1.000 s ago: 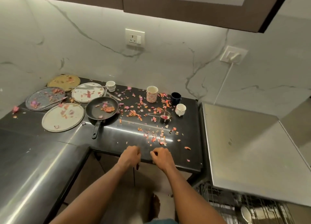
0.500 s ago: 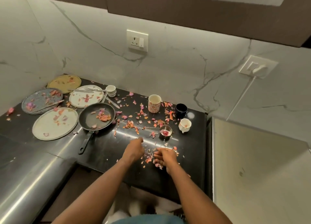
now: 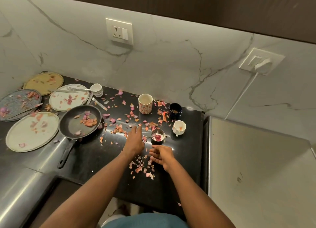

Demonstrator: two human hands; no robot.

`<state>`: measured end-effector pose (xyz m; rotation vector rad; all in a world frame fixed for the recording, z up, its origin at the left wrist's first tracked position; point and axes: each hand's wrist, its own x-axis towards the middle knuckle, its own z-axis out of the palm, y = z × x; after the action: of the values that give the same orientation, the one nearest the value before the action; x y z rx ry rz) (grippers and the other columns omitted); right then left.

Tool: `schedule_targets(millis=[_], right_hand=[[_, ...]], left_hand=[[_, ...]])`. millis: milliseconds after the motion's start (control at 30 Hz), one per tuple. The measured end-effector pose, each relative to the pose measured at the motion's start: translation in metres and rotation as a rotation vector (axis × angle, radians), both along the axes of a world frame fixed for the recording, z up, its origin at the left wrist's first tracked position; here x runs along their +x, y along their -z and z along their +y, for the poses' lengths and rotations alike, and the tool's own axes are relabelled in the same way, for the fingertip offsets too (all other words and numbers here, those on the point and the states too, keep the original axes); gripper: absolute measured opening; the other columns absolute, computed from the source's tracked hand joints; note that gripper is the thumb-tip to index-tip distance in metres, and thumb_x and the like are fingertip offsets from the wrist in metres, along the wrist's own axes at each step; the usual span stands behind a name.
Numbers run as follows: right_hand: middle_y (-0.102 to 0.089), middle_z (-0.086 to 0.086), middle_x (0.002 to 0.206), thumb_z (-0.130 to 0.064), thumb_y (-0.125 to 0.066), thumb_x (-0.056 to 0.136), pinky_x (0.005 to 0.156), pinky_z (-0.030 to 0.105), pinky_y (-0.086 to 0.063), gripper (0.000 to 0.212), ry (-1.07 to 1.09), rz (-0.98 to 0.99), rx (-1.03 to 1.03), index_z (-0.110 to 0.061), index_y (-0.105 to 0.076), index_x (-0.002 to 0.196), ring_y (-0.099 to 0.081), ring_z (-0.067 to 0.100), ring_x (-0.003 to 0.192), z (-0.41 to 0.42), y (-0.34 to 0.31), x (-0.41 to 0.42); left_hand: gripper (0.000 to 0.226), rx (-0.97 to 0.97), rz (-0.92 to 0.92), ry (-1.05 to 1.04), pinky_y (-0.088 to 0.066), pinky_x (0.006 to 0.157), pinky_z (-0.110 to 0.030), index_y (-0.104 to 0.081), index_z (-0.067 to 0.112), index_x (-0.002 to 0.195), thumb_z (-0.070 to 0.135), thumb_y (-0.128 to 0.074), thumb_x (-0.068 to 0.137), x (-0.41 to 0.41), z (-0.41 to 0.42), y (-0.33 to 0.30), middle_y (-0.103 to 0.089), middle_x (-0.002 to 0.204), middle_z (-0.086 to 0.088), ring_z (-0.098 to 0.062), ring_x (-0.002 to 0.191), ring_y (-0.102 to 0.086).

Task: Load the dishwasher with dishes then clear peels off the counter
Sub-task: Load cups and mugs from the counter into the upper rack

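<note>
Left hand (image 3: 134, 139) lies flat on the black stone counter (image 3: 106, 161), fingers extended among the scattered pink-orange onion peels (image 3: 142, 166); right hand (image 3: 162, 155) sits just beside it, loosely cupped, holding nothing visible. Risk: the small steel measuring cup with wire handle (image 3: 158, 138) is just beyond both hands, so a sweep toward the body could catch the handle and tip it. Judgement: loose peels near the front edge may spill to the floor, and the black frying pan (image 3: 80, 121) and round white plate (image 3: 32, 131), not yet loaded, carry peels too.
</note>
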<state>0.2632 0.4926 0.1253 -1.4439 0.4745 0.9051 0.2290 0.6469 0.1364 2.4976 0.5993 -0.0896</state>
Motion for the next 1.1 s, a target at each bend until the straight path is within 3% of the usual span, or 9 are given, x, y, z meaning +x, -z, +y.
schedule_targets(millis=[167,300,367,567,700,767,933,1000,1100], right_hand=[[-0.08,0.005,0.092,-0.016,-0.059,0.101,0.082,0.034,-0.063,0.02,-0.006,0.035,0.003,-0.011,-0.073,0.114,-0.077,0.017,0.089,0.002,0.011,0.012],[-0.079,0.007,0.096,-0.02,-0.057,0.103,0.083,0.036,-0.062,0.02,-0.035,0.045,0.031,-0.011,-0.071,0.115,-0.077,0.019,0.092,0.009,0.012,0.012],[-0.078,0.009,0.104,-0.025,-0.057,0.103,0.081,0.038,-0.063,0.02,-0.04,0.049,0.06,-0.012,-0.069,0.114,-0.077,0.022,0.094,0.011,0.013,0.011],[-0.075,0.005,0.091,-0.028,-0.054,0.106,0.071,0.034,-0.058,0.03,0.012,0.089,0.178,-0.008,-0.071,0.121,-0.064,0.016,0.074,0.015,0.009,0.01],[-0.074,0.011,0.115,-0.035,-0.047,0.107,0.067,0.028,-0.048,0.039,0.058,0.102,0.36,-0.01,-0.072,0.123,-0.062,0.014,0.078,0.014,0.006,0.011],[-0.071,0.015,0.122,-0.033,-0.051,0.105,0.067,0.028,-0.047,0.037,0.066,0.081,0.432,-0.007,-0.071,0.123,-0.065,0.018,0.085,0.014,0.003,0.011],[-0.074,0.015,0.093,-0.014,-0.06,0.101,0.047,0.021,-0.053,0.018,0.081,-0.011,0.445,0.002,-0.069,0.101,-0.071,0.015,0.063,0.01,-0.008,0.01],[-0.075,0.013,0.089,-0.012,-0.064,0.098,0.055,0.026,-0.058,0.014,0.07,-0.057,0.384,0.001,-0.07,0.099,-0.072,0.02,0.07,0.01,-0.006,0.008],[-0.077,0.015,0.097,-0.012,-0.068,0.096,0.087,0.041,-0.059,0.019,0.046,-0.122,0.329,-0.002,-0.074,0.11,-0.072,0.026,0.093,0.009,-0.001,0.003]], left_hand=[[0.049,-0.044,0.021,-0.151,-0.043,0.11,-0.044,-0.045,0.005,0.142,0.018,-0.06,0.098,0.019,-0.004,0.012,-0.049,0.141,-0.018,-0.032,0.128,-0.049],[0.014,-0.269,0.065,-0.305,-0.057,0.085,-0.043,-0.07,0.006,0.092,0.014,-0.06,0.098,0.02,-0.007,0.024,-0.072,0.097,-0.015,-0.023,0.085,-0.067],[0.011,-0.423,0.095,-0.348,-0.061,0.08,-0.042,-0.072,0.007,0.085,0.008,-0.065,0.093,0.017,-0.009,0.03,-0.073,0.085,-0.013,-0.024,0.081,-0.071],[0.011,-0.967,0.017,-0.636,-0.056,0.059,-0.035,-0.072,-0.002,0.088,-0.005,-0.062,0.092,0.005,-0.03,0.036,-0.073,0.079,-0.018,-0.022,0.062,-0.066],[0.018,-1.266,-0.099,-0.725,-0.054,0.058,-0.029,-0.071,-0.006,0.097,-0.011,-0.055,0.095,-0.003,-0.038,0.022,-0.071,0.086,-0.02,-0.023,0.068,-0.066],[0.018,-1.369,-0.133,-0.713,-0.055,0.059,-0.028,-0.069,-0.006,0.101,-0.01,-0.052,0.097,-0.006,-0.038,0.012,-0.069,0.084,-0.019,-0.022,0.068,-0.065],[0.02,-1.432,-0.11,-0.628,-0.06,0.063,-0.028,-0.067,-0.008,0.109,-0.006,-0.049,0.1,-0.017,-0.042,0.003,-0.069,0.091,-0.02,-0.023,0.072,-0.068],[0.019,-1.394,-0.099,-0.626,-0.062,0.065,-0.031,-0.067,-0.007,0.108,-0.005,-0.05,0.1,-0.024,-0.047,0.003,-0.069,0.092,-0.021,-0.025,0.073,-0.069],[0.016,-1.3,-0.083,-0.59,-0.061,0.067,-0.033,-0.067,-0.006,0.102,0.0,-0.052,0.101,-0.036,-0.051,0.007,-0.07,0.088,-0.021,-0.026,0.07,-0.069]])
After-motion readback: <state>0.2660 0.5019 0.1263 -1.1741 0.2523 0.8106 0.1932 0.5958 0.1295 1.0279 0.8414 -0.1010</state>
